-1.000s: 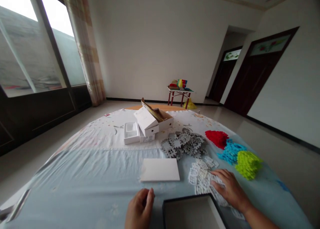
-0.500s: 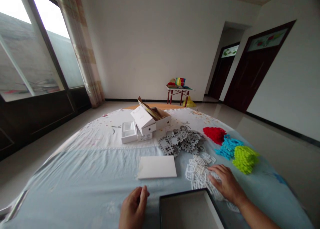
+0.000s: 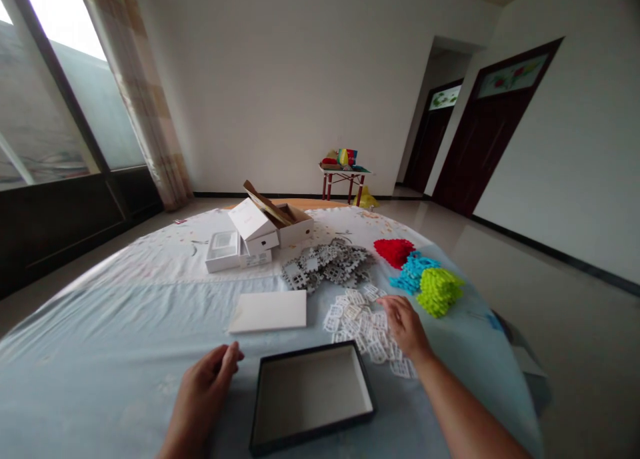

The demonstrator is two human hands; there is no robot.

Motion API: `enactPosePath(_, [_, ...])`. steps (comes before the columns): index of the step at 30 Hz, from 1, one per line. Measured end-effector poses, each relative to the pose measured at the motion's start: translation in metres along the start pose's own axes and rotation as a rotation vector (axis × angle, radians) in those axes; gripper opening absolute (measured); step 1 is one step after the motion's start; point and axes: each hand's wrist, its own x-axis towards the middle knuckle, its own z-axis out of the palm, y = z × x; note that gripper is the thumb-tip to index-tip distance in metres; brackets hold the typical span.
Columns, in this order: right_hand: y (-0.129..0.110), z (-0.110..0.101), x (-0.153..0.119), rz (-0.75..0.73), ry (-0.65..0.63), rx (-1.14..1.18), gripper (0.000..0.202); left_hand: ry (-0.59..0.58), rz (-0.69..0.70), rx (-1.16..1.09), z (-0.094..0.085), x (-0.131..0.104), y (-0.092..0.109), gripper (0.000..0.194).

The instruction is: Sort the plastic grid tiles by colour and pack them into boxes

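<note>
At the right edge of a loose pile of small white plastic window-like pieces [image 3: 357, 319] is my right hand [image 3: 406, 325]. Its fingers stretch out over the pile, and I see nothing held in them. My left hand [image 3: 207, 379] rests on the cloth with its fingers curled in and the thumb against them; no object shows in it. Between the two hands lies a shallow open box [image 3: 313, 392] with dark edges and a pale inside, holding nothing. A flat white box lid or panel [image 3: 270, 311] lies beyond it.
Grey interlocking plastic pieces [image 3: 330, 264] are heaped behind the white pile. Red [image 3: 395, 251], blue [image 3: 413, 272] and lime-green [image 3: 440, 291] heaps sit to the right. White cartons [image 3: 253, 219] are stacked at the back left. A blue cloth [image 3: 115, 352] covers the round table.
The view has shifted, so the table's things appear further left and the shallow box shows whole. My right hand stays by the white pieces; its fingers look straighter. My left hand remains curled.
</note>
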Motion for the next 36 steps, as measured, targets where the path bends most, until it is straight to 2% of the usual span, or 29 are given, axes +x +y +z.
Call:
enactPosePath(2, [0.003, -0.004, 0.005, 0.018, 0.045, 0.020, 0.032, 0.024, 0.003, 0.058, -0.001, 0.001, 0.000, 0.045])
enactPosePath(5, [0.010, -0.011, 0.009, 0.040, 0.021, 0.019, 0.031, 0.048, 0.009, 0.133, -0.003, 0.002, -0.003, 0.044])
enactPosePath(9, [0.021, -0.023, 0.008, 0.129, -0.128, -0.049, 0.032, 0.023, -0.017, 0.237, -0.002, 0.005, -0.005, 0.042])
enactPosePath(11, [0.021, -0.028, 0.006, 0.177, -0.214, -0.110, 0.039, 0.011, -0.037, 0.282, -0.001, 0.007, -0.005, 0.042])
enactPosePath(15, [0.007, -0.028, 0.001, 0.221, -0.369, -0.188, 0.059, -0.006, -0.041, 0.338, 0.002, 0.007, -0.002, 0.043])
enactPosePath(18, [-0.007, -0.024, 0.000, 0.202, -0.430, -0.201, 0.058, -0.003, -0.049, 0.352, 0.002, 0.007, 0.000, 0.044])
enactPosePath(21, [-0.014, -0.020, 0.000, 0.181, -0.443, -0.166, 0.053, -0.003, -0.049, 0.356, 0.002, 0.008, 0.001, 0.044])
enactPosePath(30, [-0.011, -0.019, 0.003, 0.180, -0.442, -0.011, 0.048, 0.001, 0.005, 0.325, 0.003, 0.004, 0.002, 0.044])
enactPosePath(36, [-0.011, -0.019, 0.003, 0.185, -0.448, 0.053, 0.045, -0.004, -0.034, 0.233, 0.001, 0.013, 0.011, 0.047])
